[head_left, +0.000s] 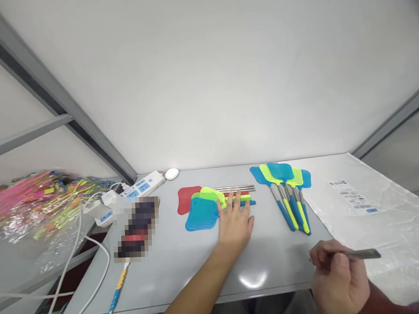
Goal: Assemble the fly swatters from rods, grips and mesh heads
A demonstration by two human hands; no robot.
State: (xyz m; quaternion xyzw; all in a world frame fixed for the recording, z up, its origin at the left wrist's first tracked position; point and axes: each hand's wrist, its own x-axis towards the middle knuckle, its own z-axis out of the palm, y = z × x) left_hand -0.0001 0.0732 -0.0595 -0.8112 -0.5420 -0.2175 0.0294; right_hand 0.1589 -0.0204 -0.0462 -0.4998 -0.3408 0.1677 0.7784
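My left hand (235,225) lies over the middle of the table with its fingers spread, the fingertips reaching onto the handles of a small group of fly swatters. A blue fly swatter head (202,214) lies in front, a yellow-green one (210,192) behind it and a red one (186,199) at the left. Several thin metal rods (234,188) rest just beyond the fingers. At lower right, my right hand (339,276) is closed around a slim grey metal tool (366,253) whose flat end points right; its exact kind is unclear.
Right of centre, blue and yellow-green fly swatters with metal shafts (289,191) lie fanned out. A white plastic package (363,225) covers the right side. At left are a blurred-out phone (138,230) on a cable, a power strip (145,186) and bagged colourful items (42,199).
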